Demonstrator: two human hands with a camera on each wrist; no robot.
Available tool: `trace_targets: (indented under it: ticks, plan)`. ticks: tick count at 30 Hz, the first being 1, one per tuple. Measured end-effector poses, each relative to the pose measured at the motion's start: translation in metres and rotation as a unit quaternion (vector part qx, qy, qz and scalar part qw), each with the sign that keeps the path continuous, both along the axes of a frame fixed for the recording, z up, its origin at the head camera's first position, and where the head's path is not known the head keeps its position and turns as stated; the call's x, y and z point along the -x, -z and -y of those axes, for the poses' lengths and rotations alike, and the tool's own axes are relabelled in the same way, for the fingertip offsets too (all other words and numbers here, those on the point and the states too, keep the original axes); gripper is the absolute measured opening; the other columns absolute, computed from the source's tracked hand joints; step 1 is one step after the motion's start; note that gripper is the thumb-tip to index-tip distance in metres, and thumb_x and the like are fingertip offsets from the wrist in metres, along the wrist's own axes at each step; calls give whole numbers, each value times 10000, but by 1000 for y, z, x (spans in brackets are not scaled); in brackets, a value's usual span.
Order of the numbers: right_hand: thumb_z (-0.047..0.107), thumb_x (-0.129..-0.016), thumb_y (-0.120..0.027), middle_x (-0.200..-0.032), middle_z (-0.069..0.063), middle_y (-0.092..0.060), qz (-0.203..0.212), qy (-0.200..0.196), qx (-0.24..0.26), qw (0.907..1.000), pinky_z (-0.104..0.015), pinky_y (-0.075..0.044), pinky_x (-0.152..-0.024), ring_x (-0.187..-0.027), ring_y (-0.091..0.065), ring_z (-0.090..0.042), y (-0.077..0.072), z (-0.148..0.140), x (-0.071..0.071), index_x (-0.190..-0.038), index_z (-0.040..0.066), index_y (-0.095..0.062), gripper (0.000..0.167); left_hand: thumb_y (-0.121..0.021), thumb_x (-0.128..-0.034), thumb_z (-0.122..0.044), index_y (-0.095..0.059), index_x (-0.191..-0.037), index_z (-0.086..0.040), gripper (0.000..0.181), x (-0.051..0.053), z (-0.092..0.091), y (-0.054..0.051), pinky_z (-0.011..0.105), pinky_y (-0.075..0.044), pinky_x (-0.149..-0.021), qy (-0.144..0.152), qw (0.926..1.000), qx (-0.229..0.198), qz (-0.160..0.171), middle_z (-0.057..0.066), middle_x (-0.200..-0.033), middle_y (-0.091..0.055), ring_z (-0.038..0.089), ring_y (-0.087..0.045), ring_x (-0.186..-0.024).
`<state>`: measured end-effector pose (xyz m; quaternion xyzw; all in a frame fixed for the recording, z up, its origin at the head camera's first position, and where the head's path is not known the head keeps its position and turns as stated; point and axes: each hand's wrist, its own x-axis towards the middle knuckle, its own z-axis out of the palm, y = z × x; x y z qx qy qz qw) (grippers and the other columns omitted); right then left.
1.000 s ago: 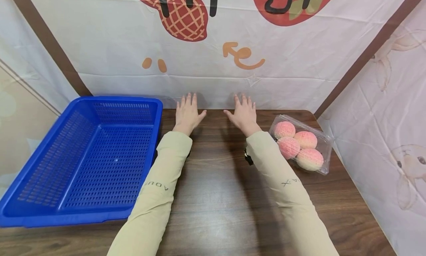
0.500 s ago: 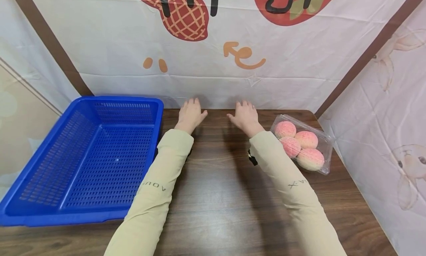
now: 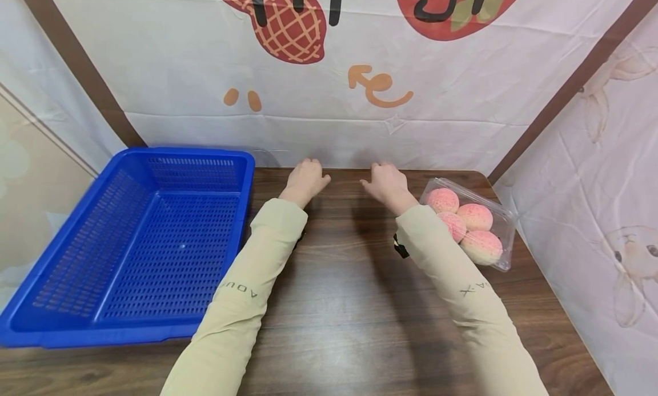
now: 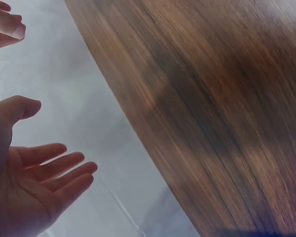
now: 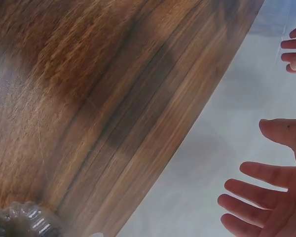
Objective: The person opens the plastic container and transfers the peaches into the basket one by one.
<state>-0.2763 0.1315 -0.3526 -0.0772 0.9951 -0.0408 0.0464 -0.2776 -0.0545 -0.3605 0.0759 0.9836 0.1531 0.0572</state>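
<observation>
The left hand point(image 3: 305, 183) is held over the table's back edge, right of the blue basket point(image 3: 245, 207). Its fingers in the left wrist view point(image 4: 34, 182) are relaxed and slightly bent, holding nothing. Across a gap, the right hand point(image 3: 386, 184) hovers by the same edge, left of a clear plastic box point(image 3: 506, 236) with several pink and cream round items point(image 3: 475, 218). In the right wrist view the right hand point(image 5: 271, 192) has its fingers spread and its palm bare.
The wooden table point(image 3: 329, 304) reaches back to a white printed cloth point(image 3: 319, 133) hanging behind it. Another cloth with rabbit pictures point(image 3: 634, 253) hangs on the right. The basket, with nothing inside, covers the table's left part.
Both hands have drawn back slightly toward the person and shifted a little to the right. Their fingers look more bent in the head view than a second ago. The basket and box stay put.
</observation>
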Motion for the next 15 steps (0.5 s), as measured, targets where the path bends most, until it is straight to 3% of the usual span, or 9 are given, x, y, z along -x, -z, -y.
trace_targets:
  ticks: [8, 15]
  plan:
    - [419, -888, -505, -1222, -153, -528, 45, 0, -2, 10000, -466, -469, -820, -1097, -519, -299, -4, -7, -4, -1242, 38, -508, 520, -461, -937, -315, -480, -1217, 39, 452, -5, -9, -3, 392, -471, -842, 234, 9994, 159, 184, 198, -1205, -501, 297, -522, -1067]
    - [403, -882, -520, -1061, -155, -590, -28, 13, -51, 10000, -459, -487, -763, -991, -569, -304, -7, -14, -8, -1085, 13, -562, 442, -455, -940, -312, -570, -1045, -9, 340, -7, -19, -3, 367, -496, -733, 423, 9988, 193, 172, 147, -1078, -575, 260, -585, -887]
